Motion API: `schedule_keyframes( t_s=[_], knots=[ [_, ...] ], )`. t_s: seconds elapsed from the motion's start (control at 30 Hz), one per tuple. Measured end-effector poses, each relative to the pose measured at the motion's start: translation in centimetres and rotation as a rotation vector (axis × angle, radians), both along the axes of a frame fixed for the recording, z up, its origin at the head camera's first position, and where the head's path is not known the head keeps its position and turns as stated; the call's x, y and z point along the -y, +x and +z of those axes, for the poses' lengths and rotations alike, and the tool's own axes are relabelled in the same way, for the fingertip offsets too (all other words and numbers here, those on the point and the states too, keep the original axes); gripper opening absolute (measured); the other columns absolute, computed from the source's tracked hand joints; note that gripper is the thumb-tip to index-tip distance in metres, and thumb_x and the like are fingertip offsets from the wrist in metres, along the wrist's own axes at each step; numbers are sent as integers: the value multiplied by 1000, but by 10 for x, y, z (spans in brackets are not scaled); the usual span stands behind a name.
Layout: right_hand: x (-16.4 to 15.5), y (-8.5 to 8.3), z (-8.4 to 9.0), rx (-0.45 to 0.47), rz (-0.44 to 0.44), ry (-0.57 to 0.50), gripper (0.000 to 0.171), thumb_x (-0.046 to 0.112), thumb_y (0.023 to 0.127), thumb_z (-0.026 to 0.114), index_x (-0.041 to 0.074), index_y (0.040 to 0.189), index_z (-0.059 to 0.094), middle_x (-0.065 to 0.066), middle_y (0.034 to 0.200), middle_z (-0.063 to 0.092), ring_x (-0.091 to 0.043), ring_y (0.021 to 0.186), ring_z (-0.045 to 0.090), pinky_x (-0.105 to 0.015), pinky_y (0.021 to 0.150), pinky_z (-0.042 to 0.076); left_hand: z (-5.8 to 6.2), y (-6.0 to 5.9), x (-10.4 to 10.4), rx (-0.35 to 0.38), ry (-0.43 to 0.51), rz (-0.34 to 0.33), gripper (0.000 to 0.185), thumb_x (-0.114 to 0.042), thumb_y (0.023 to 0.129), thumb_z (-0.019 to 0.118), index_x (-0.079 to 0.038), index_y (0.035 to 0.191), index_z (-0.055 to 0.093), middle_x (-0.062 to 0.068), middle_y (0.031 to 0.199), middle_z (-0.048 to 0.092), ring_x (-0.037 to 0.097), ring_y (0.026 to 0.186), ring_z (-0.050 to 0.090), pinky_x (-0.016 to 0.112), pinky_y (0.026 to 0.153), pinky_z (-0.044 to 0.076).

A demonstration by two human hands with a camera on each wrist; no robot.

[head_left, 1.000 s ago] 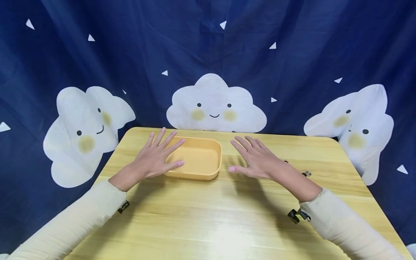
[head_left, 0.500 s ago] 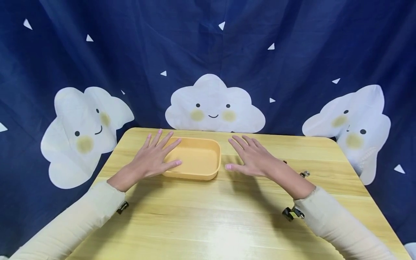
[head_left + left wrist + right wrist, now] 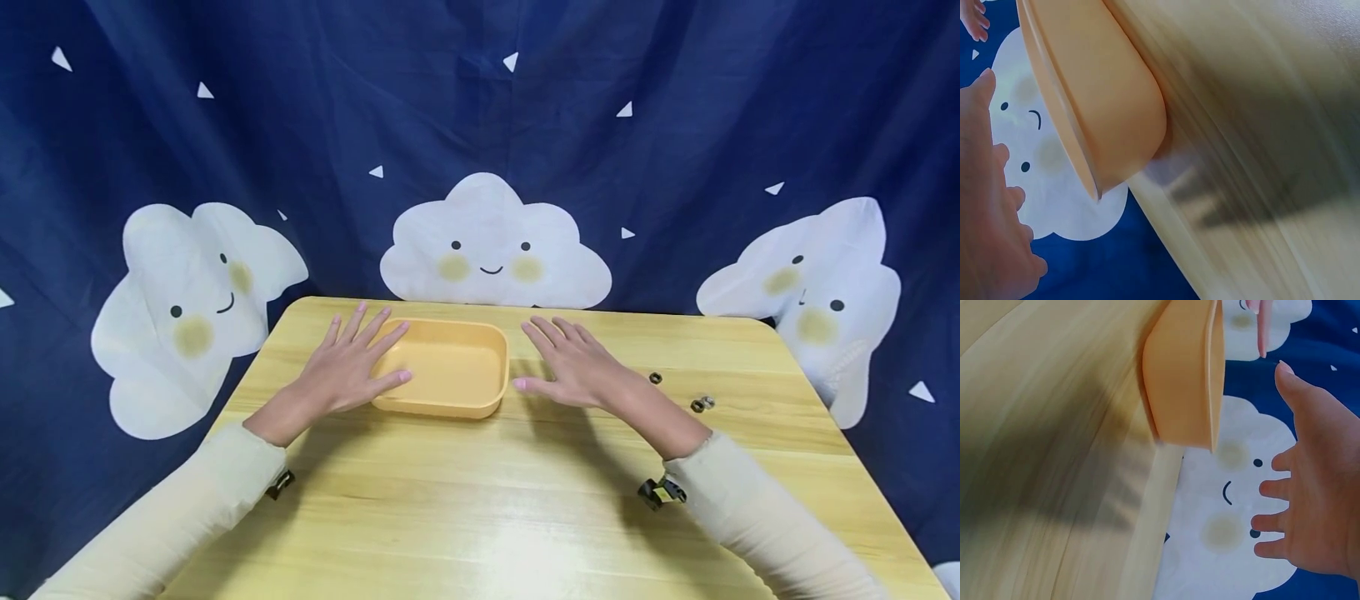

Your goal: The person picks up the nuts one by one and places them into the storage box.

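A shallow orange plastic tray [image 3: 442, 410] with rounded corners rests on the table. My left hand [image 3: 337, 367] hovers over its left end with fingers spread, hiding part of the rim. In the left wrist view, the hand [image 3: 991, 206] is apart from the tray's side wall [image 3: 1116, 94]. To the right of the tray, my right hand [image 3: 573, 367] hangs above the table, fingers straight, holding nothing. The right wrist view has this hand [image 3: 1322, 487] apart from the tray [image 3: 1179, 375] too. Both hands cast shadows on the wood.
Beyond the right forearm lie small ring-shaped pieces that look like nuts: a dark nut [image 3: 656, 377], another dark nut [image 3: 697, 406] and a silvery nut [image 3: 708, 401]. The wooden table [image 3: 450, 492] ends at a blue curtain [image 3: 480, 92] printed with clouds.
Both hands have shifted slightly left in the head view, fingers still extended. With the right forearm moved, the small nuts have come more fully into sight. The tray stays in place.
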State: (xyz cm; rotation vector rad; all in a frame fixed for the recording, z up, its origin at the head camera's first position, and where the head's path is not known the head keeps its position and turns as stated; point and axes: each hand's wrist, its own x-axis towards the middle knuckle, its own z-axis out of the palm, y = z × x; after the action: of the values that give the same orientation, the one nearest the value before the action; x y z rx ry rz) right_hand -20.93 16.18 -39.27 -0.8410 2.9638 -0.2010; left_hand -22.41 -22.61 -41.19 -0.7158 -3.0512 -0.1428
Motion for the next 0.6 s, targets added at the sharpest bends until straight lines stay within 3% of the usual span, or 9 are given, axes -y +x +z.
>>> schedule_keyframes(
  t_s=[0.33,0.6],
  knots=[
    [9,-8,-8,11,-16,-7,99,77,96,41,14,167,16,-13,173,23,-45,157,27,-65,125,24,-2,-1,5,15,-6,26,86,-79,95,41,-35,166,20,6,176,11,41,163,-2,72,125,2],
    [16,-10,-12,27,-25,-25,99,75,96,44,12,166,17,-15,172,25,-46,156,29,-65,125,24,-6,-2,8,-9,-3,39,85,-78,95,42,-33,165,24,9,175,17,43,162,3,71,125,6]
  ],
)
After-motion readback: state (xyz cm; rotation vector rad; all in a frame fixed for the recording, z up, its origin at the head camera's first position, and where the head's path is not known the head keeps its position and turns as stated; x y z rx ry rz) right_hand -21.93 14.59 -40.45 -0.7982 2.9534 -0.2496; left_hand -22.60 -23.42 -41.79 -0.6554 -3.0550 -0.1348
